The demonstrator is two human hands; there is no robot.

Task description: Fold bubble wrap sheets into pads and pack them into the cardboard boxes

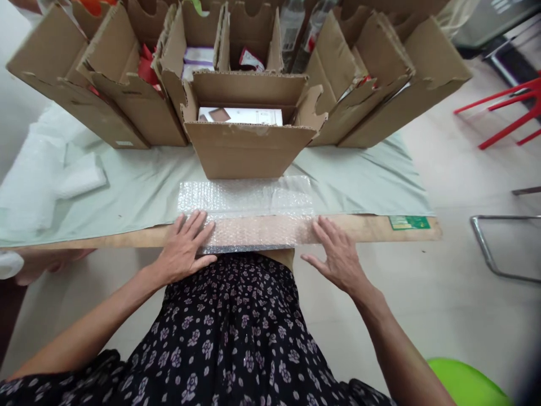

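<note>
A clear sheet of bubble wrap (253, 211) lies flat at the table's front edge, its near border hanging slightly over. My left hand (182, 248) rests with fingers spread on the sheet's left side. At its right end, my right hand (338, 254) is spread too, its fingertips at the sheet's corner. Neither hand grips anything. Just behind the sheet stands an open cardboard box (249, 149) with a white printed box (253, 116) inside it.
Several tall cardboard bins (122, 84) line the back, holding assorted packets. More bubble wrap (36, 175) is heaped at the left on the pale green cloth (139, 175). A green card (409, 223) lies near the right front edge. A red stool (507, 101) stands beyond on the right.
</note>
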